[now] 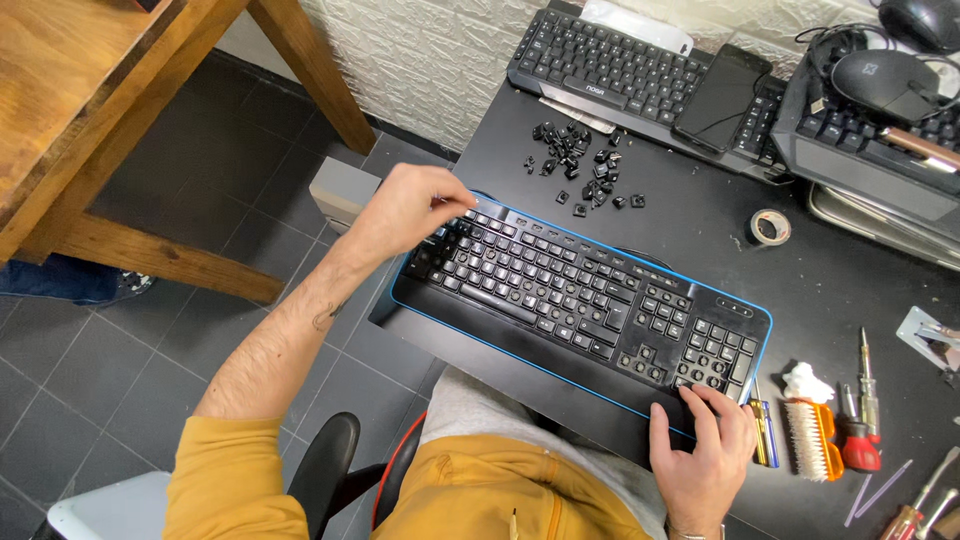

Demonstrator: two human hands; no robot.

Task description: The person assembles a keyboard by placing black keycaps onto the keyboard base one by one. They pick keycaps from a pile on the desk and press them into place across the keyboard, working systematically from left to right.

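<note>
A black keyboard with a blue rim (570,300) lies slanted on the black desk (690,230) in front of me. My left hand (405,205) is at its upper left corner, fingers pinched at a key there. My right hand (700,450) rests on the keyboard's lower right corner, fingers spread over the edge by the number pad. A heap of loose black keycaps (580,165) lies on the desk beyond the keyboard.
Two more black keyboards (620,65) (860,140) sit at the back, with a phone (722,97) and mice (885,80). A tape roll (769,226), brush (808,430) and screwdrivers (862,410) lie right. A wooden table (90,110) stands left.
</note>
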